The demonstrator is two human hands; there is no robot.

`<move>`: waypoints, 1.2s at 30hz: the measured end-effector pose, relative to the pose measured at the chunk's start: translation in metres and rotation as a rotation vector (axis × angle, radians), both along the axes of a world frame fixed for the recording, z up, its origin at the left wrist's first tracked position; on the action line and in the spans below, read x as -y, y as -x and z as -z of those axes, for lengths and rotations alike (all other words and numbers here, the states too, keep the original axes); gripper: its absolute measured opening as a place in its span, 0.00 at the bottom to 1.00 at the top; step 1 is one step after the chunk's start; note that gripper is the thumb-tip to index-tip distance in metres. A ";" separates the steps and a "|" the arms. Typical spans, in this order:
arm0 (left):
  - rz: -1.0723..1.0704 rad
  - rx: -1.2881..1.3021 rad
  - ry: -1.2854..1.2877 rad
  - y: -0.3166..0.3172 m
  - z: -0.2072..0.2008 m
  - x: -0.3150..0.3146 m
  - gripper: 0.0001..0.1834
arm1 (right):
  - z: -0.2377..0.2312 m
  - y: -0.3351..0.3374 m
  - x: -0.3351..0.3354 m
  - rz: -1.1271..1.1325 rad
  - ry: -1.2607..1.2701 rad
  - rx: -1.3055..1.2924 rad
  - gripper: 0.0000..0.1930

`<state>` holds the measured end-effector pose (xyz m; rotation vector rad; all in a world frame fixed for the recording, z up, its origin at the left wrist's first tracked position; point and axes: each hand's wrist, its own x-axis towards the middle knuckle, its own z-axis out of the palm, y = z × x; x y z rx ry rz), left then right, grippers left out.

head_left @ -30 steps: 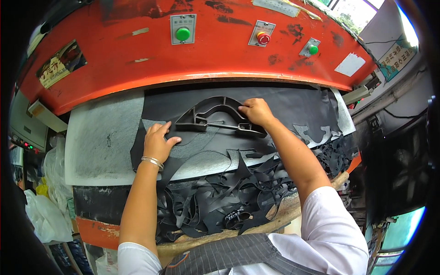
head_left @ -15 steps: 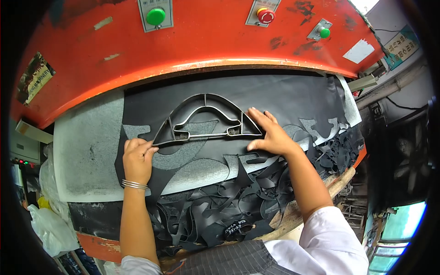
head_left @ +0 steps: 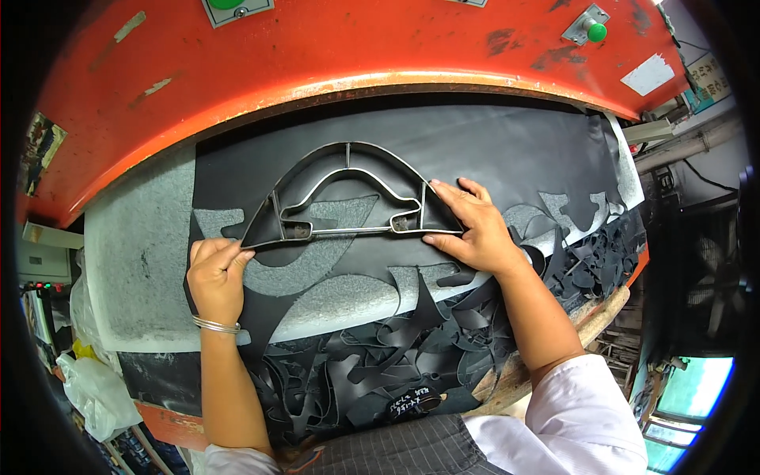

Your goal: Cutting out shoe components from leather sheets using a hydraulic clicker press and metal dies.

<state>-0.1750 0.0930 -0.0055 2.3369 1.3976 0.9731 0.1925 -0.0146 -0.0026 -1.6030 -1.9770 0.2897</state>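
Observation:
A steel cutting die [head_left: 352,231], an arched metal strip frame with a straight crossbar and short braces, lies over black leather-like sheet material [head_left: 514,146]. My left hand [head_left: 215,277], with metal bangles at the wrist, pinches the die's left tip between thumb and fingers. At the opposite corner, my right hand [head_left: 481,229] grips the die, thumb by the lower edge and fingers along the outer curve. Under the die, a curved cut-out in the sheet shows the grey board [head_left: 134,269] beneath. Further cut-outs lie right of my right hand.
Black offcuts [head_left: 372,360] heap along the near edge, spreading to the right. The orange machine body [head_left: 317,47] spans the far side, with a green button [head_left: 596,32] at right. A clear plastic bag [head_left: 99,396] hangs at lower left.
My view has shifted closer to the die. My right hand has closed around the die's right corner, its thumb now against the edge. The left hand keeps its pinch on the left tip.

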 end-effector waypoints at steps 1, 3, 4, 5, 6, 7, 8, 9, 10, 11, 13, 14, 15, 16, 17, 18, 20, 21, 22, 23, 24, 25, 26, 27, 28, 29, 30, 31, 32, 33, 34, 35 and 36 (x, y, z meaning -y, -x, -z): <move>-0.002 0.002 -0.007 -0.002 -0.002 -0.001 0.10 | 0.000 -0.002 0.001 -0.006 -0.013 0.002 0.37; -0.004 0.005 -0.010 -0.004 -0.002 0.001 0.11 | 0.001 -0.002 0.001 0.008 -0.009 0.019 0.37; -0.005 0.011 -0.009 -0.003 -0.001 0.001 0.11 | 0.002 -0.001 0.002 0.008 0.005 0.001 0.38; -0.010 0.015 -0.014 -0.001 -0.002 0.002 0.11 | 0.003 0.000 0.001 0.004 0.014 -0.019 0.38; -0.019 0.006 -0.008 0.001 -0.003 0.003 0.11 | 0.003 0.002 0.000 -0.005 0.015 -0.030 0.38; -0.022 0.007 -0.007 0.001 -0.002 0.004 0.11 | 0.003 0.003 0.001 -0.008 0.016 -0.029 0.38; -0.028 0.010 0.001 0.002 -0.001 0.005 0.11 | 0.004 0.003 0.001 -0.005 0.017 -0.022 0.38; -0.035 0.012 0.008 0.002 -0.002 0.006 0.10 | 0.004 0.003 0.001 -0.002 0.017 -0.016 0.38; -0.038 0.013 0.010 0.000 -0.001 0.006 0.10 | 0.004 0.003 0.001 -0.005 0.019 -0.015 0.38; -0.042 0.006 0.012 -0.001 -0.002 0.004 0.10 | 0.003 0.002 0.000 -0.008 -0.005 0.014 0.37; -0.055 -0.006 0.011 -0.003 -0.004 0.004 0.10 | 0.003 0.001 0.000 -0.019 -0.031 0.037 0.37; -0.056 0.013 0.021 -0.004 -0.003 0.005 0.10 | 0.003 0.000 0.001 -0.025 -0.022 0.040 0.37; -0.058 0.032 0.032 -0.004 -0.002 0.006 0.09 | 0.004 -0.001 0.003 -0.031 -0.014 0.042 0.38; -0.063 0.041 0.029 -0.004 -0.001 0.007 0.10 | 0.003 -0.002 0.003 -0.037 -0.021 0.036 0.38; -0.069 0.036 0.022 -0.004 -0.001 0.007 0.10 | 0.001 -0.003 0.004 -0.039 -0.023 0.050 0.38; -0.066 0.031 0.018 -0.004 -0.002 0.007 0.10 | 0.000 -0.003 0.005 -0.040 -0.026 0.065 0.38; -0.066 0.027 0.013 -0.004 -0.008 0.011 0.09 | -0.003 -0.003 0.006 -0.041 -0.034 0.058 0.38; -0.070 0.025 0.001 -0.005 -0.009 0.011 0.09 | -0.005 -0.003 0.008 -0.036 -0.037 0.057 0.38; -0.072 0.020 0.001 -0.003 -0.010 0.012 0.09 | -0.005 -0.001 0.009 -0.044 -0.052 0.055 0.38; -0.073 0.017 -0.001 -0.002 -0.011 0.012 0.09 | -0.003 -0.001 0.008 -0.029 -0.053 0.049 0.37; -0.073 0.004 0.007 -0.002 -0.013 0.014 0.08 | -0.005 0.000 0.009 -0.014 -0.056 0.043 0.37; -0.069 -0.043 0.062 0.005 -0.008 0.013 0.14 | -0.011 0.002 0.011 0.000 -0.011 0.012 0.39; -0.103 0.013 0.029 -0.002 -0.013 0.021 0.18 | -0.016 -0.002 0.016 0.024 -0.101 -0.113 0.41; -0.136 0.070 -0.005 -0.009 -0.017 0.033 0.22 | -0.021 -0.009 0.023 0.043 -0.189 -0.240 0.42; -0.175 0.100 0.078 -0.004 -0.019 0.043 0.27 | -0.025 -0.019 0.032 0.198 -0.316 -0.375 0.41; -0.219 0.156 0.092 -0.013 -0.035 0.048 0.20 | -0.052 -0.028 0.033 0.312 -0.475 -0.511 0.35; -0.155 0.199 0.104 -0.025 -0.050 0.057 0.17 | -0.073 -0.049 0.033 0.414 -0.688 -0.542 0.27; -0.087 0.243 0.111 -0.038 -0.073 0.061 0.14 | -0.099 -0.068 0.031 0.550 -0.820 -0.635 0.24; -0.005 0.309 0.023 -0.057 -0.102 0.066 0.10 | -0.129 -0.086 0.029 0.629 -0.946 -0.644 0.24; 0.062 0.317 -0.177 -0.071 -0.131 0.066 0.07 | -0.156 -0.100 0.020 0.691 -1.081 -0.665 0.25; 0.069 0.309 -0.339 -0.085 -0.158 0.072 0.06 | -0.174 -0.111 0.016 0.811 -1.116 -0.576 0.26; 0.073 0.298 -0.497 -0.092 -0.176 0.083 0.07 | -0.186 -0.120 0.020 0.930 -1.143 -0.485 0.27; 0.083 0.257 -0.620 -0.096 -0.180 0.084 0.08 | -0.179 -0.144 0.020 0.991 -1.179 -0.243 0.28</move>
